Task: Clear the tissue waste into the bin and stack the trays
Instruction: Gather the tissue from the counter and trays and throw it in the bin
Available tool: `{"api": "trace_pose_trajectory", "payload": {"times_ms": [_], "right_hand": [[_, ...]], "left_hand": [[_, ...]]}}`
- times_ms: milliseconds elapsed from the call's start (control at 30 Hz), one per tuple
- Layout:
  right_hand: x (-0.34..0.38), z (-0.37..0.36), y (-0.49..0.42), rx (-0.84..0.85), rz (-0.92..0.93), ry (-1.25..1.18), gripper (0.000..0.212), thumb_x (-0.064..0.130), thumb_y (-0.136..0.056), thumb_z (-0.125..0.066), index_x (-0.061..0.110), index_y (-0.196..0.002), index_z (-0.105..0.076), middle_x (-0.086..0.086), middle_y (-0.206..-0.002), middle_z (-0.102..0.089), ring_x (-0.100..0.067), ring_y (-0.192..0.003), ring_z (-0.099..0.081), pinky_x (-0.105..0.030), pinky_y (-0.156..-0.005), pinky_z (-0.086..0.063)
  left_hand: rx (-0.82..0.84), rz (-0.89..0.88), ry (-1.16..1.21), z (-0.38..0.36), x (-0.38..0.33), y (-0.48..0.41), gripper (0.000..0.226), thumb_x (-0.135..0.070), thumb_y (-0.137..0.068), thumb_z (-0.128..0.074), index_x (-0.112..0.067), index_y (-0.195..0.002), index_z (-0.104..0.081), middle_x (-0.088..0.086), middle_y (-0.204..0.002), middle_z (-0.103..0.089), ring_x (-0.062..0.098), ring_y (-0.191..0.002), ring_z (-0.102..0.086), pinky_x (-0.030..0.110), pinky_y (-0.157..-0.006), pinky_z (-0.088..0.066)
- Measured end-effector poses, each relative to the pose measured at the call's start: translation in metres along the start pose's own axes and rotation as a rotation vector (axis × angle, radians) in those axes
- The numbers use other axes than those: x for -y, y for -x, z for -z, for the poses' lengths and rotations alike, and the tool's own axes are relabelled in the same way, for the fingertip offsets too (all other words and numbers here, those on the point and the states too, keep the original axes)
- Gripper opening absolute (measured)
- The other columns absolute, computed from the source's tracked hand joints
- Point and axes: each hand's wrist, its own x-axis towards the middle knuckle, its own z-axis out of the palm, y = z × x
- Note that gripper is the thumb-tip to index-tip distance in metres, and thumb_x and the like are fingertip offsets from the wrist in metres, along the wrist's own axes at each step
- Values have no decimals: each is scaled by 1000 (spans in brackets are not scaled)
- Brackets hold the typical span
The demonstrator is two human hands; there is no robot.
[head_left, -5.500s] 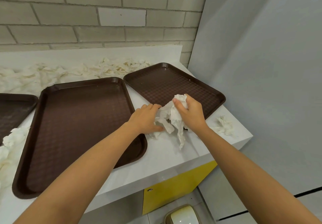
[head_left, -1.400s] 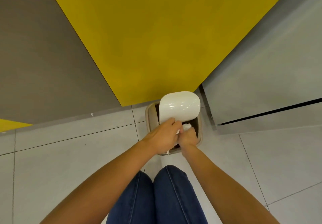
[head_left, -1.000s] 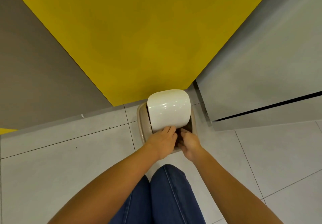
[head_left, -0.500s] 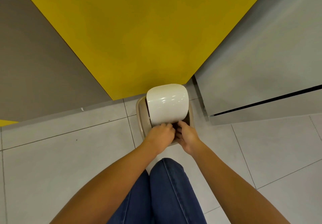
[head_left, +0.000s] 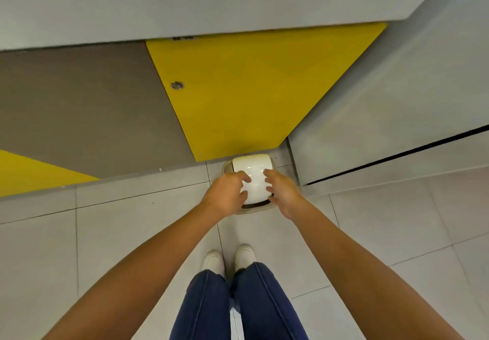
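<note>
A small beige bin (head_left: 258, 208) with a white swing lid (head_left: 252, 178) stands on the floor against the yellow cabinet panel (head_left: 251, 93). My left hand (head_left: 228, 194) hovers over the lid's left side and my right hand (head_left: 283, 194) over its right side. Both have loosely spread fingers and hold nothing. No tissue shows in either hand. The trays and the counter top are out of view.
The counter's pale underside edge (head_left: 185, 6) runs across the top. A grey panel (head_left: 79, 112) is left of the yellow one, and a grey wall (head_left: 397, 117) rises at the right. My legs and white shoes (head_left: 230, 260) stand on the tiled floor.
My hands pushed the tissue wad into the bin, then came out empty. I have risen from a crouch, so the bin looks farther away and the lid has swung level.
</note>
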Motion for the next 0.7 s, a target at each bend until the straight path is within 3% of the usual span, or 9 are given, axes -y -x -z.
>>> {"api": "trace_pose_trajectory", "payload": {"times_ms": [167,267,467,700], "right_hand": [[63,7,87,-35,208,104,32,27,-93,-49,10,-119,-57,-12,-118,-58,-26,-112,-52,-38,-94,-41],[97,13,128,-58,371,128,26,25,-93,-50,14,-113,-61,-4,-110,-58,-20,-103,-51,-35,-91,-41],[139,22,183,-113,570,140,24,26,-92,-53,12,-109,-62,1,-105,-59,-21,-107,-56,-38,-98,-43],[173,38,216,-192,735,141,23,24,-93,-53,10,-108,-63,0,-99,-60,-16,-93,-54,-32,-85,-43]], "left_hand": [[-102,-14,81,79,-46,54,30,-19,-88,-58,-22,-118,-60,1,-111,-65,19,-97,-61,28,-84,-49],[-185,-68,83,123,-70,75,28,-18,-88,-59,-19,-116,-61,1,-107,-65,19,-95,-61,26,-80,-47],[-330,-151,112,186,-104,104,24,-23,-87,-60,-23,-111,-61,-3,-99,-63,14,-84,-59,28,-76,-48],[-408,-202,115,227,-130,111,23,-29,-87,-60,-27,-109,-60,-9,-97,-60,11,-81,-58,31,-77,-49]]}}
